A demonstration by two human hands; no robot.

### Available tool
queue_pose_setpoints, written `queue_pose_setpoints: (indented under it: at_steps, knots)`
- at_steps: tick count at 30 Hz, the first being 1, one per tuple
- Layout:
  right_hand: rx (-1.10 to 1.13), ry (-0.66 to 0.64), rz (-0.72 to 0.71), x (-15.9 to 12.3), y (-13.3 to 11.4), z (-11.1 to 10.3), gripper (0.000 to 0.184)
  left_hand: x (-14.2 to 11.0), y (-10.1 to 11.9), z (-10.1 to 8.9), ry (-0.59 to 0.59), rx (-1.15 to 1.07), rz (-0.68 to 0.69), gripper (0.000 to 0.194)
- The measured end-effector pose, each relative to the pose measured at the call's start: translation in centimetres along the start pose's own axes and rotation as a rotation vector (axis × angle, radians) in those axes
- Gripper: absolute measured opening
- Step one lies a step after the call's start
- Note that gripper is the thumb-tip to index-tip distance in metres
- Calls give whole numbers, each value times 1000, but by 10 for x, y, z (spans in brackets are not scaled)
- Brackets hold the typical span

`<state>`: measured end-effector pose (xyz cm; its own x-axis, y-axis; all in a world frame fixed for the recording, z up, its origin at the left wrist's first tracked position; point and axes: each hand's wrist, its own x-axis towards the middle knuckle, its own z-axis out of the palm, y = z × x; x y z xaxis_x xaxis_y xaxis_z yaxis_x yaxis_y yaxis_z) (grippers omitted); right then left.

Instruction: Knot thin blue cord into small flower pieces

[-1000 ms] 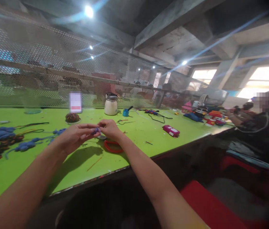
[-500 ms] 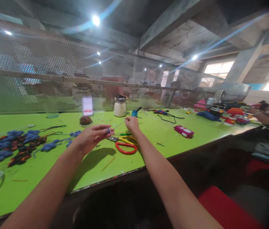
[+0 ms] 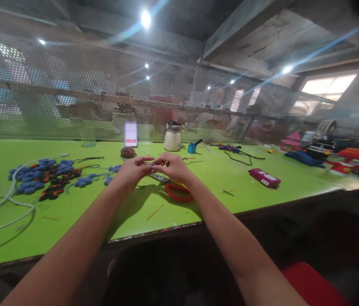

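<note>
Over the table, my left hand [image 3: 134, 171] and my right hand [image 3: 176, 168] meet at the fingertips. Pinched in my left hand is a small piece of blue-purple yarn work [image 3: 153, 164], mostly covered by fingers. My right thumb and fingers close on the same spot; the strand itself is too fine to make out here. Just beneath lie scissors [image 3: 179, 194] with a red handle, partly behind my right hand. Blue crocheted flowers [image 3: 84, 180] and dark orange-black ones [image 3: 52, 192] are spread to the left.
A multicoloured yarn ball [image 3: 128, 152] sits before an upright phone [image 3: 131, 133]. Further back stand a white jug [image 3: 172, 139] and a small blue pot [image 3: 192, 148]. A magenta box [image 3: 264, 178] lies to the right. A white cable [image 3: 13, 187] crosses the left side.
My right hand has come back leftward to my left hand, and the strand stretched between them no longer shows. The view has turned slightly left.
</note>
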<state>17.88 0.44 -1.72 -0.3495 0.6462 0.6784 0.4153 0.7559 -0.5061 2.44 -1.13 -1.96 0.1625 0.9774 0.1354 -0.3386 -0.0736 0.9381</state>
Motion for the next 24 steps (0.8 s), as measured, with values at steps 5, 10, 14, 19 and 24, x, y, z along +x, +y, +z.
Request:
queue_pose_setpoints:
  at_steps: [5, 10, 14, 19, 24]
  knots:
    - [67, 58, -17, 0, 5, -4, 9, -5, 4, 4, -69, -36, -26, 42]
    - [257, 47, 184, 2, 6, -9, 18, -9, 7, 5, -159, 10, 27, 36]
    - [398, 0, 284, 1, 7, -10, 22, -5, 3, 2, -190, 16, 39, 17]
    - [482, 9, 329, 1, 9, -7, 26, -3, 2, 1, -128, 22, -25, 8]
    - [497, 29, 334, 1, 9, -6, 27, -4, 4, 1, -138, -27, -17, 14]
